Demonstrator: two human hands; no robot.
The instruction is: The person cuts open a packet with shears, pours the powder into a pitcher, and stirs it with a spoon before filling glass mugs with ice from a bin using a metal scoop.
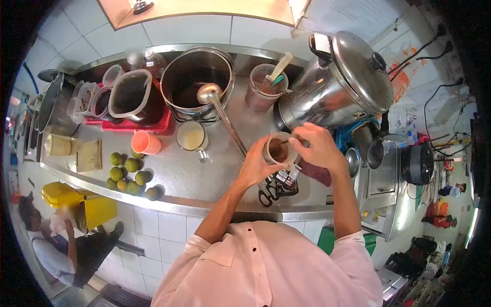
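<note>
Bright, even indoor light — strong fisheye view from my head camera.

I see hard white glare on the lid of the steel urn [353,77] and softer shine along the metal counter [204,174]; shadows under the limes [128,174] are short and soft. The edges bend heavily, and the corners fall into a black round border with a thin red fringe. The centre is sharp — my hands and the cup [279,149] are clear, while the person at lower left [56,245] looks smeared and the far right room is small and hazy.

About nine limes [128,174], one ladle [210,93], one orange cup [146,142], one scissors [267,193].
</note>
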